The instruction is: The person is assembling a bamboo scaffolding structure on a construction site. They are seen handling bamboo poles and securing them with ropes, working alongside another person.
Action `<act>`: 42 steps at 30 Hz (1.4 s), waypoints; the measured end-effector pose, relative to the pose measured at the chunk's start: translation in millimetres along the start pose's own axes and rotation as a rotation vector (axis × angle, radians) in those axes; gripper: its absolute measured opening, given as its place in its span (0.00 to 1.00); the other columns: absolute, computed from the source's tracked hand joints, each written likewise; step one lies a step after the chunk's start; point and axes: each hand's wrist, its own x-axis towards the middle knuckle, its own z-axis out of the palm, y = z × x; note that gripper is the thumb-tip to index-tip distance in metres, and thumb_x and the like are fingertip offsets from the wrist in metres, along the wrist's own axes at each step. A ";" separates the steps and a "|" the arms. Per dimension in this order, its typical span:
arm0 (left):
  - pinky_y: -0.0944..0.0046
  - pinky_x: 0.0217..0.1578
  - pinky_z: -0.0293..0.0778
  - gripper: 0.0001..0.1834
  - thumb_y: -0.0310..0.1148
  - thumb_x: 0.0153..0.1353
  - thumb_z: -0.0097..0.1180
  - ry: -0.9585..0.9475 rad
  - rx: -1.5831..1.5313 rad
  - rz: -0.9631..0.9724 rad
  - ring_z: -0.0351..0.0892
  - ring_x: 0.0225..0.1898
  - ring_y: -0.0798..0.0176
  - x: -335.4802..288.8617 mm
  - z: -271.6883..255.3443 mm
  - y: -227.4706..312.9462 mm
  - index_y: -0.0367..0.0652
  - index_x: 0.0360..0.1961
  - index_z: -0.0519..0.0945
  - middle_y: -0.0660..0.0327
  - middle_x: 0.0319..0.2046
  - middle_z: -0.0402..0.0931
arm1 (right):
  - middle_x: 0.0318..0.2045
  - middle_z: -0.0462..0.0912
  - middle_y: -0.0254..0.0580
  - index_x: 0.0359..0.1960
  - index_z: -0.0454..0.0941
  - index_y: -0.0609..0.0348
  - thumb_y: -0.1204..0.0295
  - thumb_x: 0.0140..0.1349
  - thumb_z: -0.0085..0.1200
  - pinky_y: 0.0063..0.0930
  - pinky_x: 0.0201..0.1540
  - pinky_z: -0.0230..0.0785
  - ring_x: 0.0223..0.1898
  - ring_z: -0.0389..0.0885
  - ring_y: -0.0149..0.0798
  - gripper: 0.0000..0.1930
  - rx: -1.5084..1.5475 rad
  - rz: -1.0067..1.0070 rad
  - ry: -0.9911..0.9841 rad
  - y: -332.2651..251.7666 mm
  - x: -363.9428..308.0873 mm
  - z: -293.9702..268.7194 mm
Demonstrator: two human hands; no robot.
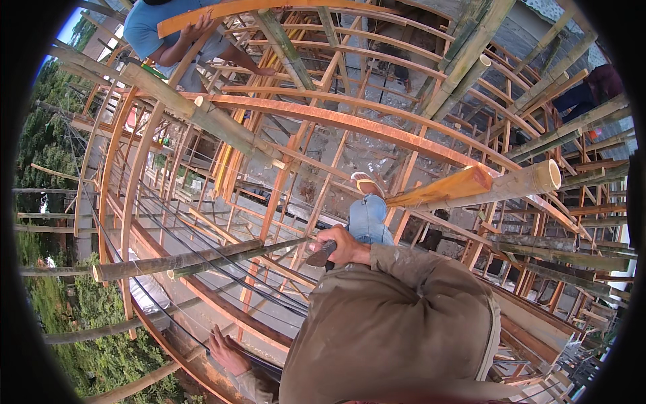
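Observation:
My right hand [344, 244] is closed round the black handle [323, 254] of a tool, in front of my body. The tool's working end does not show, so its kind cannot be told. Low on the left, my left hand [229, 351] has its fingers apart and holds nothing I can see. It is beside a curved timber board [235, 316] and dark thin rods or cables [259, 363]; whether it touches them is unclear. Below me show my jeans leg [369, 221] and a sandalled foot [367, 183] among the timbers.
Bamboo poles [175, 261] and timber beams [336, 120] form an open frame high above a grey floor [367, 145]. An orange plank [444, 188] and a cut bamboo end [552, 175] jut up at right. A person in blue [158, 30] handles a plank at upper left.

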 end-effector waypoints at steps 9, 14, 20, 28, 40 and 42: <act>0.50 0.54 0.70 0.29 0.15 0.58 0.43 0.267 -0.299 0.070 0.74 0.53 0.40 0.3 -27.3 -15.4 0.40 0.62 0.71 0.43 0.53 0.74 | 0.11 0.65 0.38 0.15 0.69 0.64 0.71 0.60 0.60 0.30 0.19 0.53 0.17 0.60 0.25 0.18 0.001 -0.048 0.047 14.9 0.1 14.7; 0.57 0.42 0.78 0.17 0.32 0.64 0.56 0.370 -0.578 -0.275 0.84 0.40 0.50 4.2 -28.3 -4.8 0.33 0.50 0.78 0.46 0.37 0.83 | 0.11 0.65 0.33 0.13 0.66 0.62 0.74 0.60 0.58 0.27 0.19 0.51 0.18 0.60 0.22 0.19 0.011 -0.051 0.055 17.2 3.4 19.6; 0.68 0.34 0.78 0.15 0.35 0.64 0.59 0.118 -0.970 -0.523 0.83 0.31 0.67 2.8 -3.0 -3.6 0.29 0.39 0.81 0.55 0.28 0.83 | 0.11 0.63 0.31 0.13 0.64 0.61 0.75 0.60 0.58 0.26 0.20 0.50 0.18 0.59 0.22 0.19 0.024 -0.036 0.012 18.8 2.8 24.3; 0.72 0.26 0.75 0.11 0.33 0.66 0.58 0.133 -1.146 -0.567 0.78 0.23 0.72 0.2 18.4 -11.2 0.35 0.31 0.78 0.63 0.23 0.78 | 0.11 0.61 0.31 0.14 0.63 0.61 0.74 0.60 0.58 0.28 0.19 0.50 0.17 0.57 0.23 0.20 0.001 -0.033 -0.013 33.2 1.7 26.2; 0.75 0.25 0.72 0.12 0.36 0.68 0.55 0.142 -1.296 -0.613 0.75 0.22 0.74 0.6 21.2 -11.4 0.37 0.34 0.79 0.65 0.23 0.78 | 0.11 0.60 0.31 0.14 0.63 0.61 0.74 0.60 0.58 0.28 0.20 0.50 0.18 0.57 0.23 0.20 -0.007 -0.040 -0.029 31.6 2.6 24.4; 0.75 0.26 0.72 0.12 0.36 0.68 0.55 0.216 -1.280 -0.624 0.76 0.24 0.74 1.0 20.6 -8.6 0.37 0.34 0.80 0.65 0.24 0.78 | 0.12 0.61 0.31 0.14 0.63 0.61 0.74 0.60 0.58 0.28 0.20 0.51 0.18 0.57 0.23 0.20 0.006 -0.045 -0.029 30.7 2.6 25.0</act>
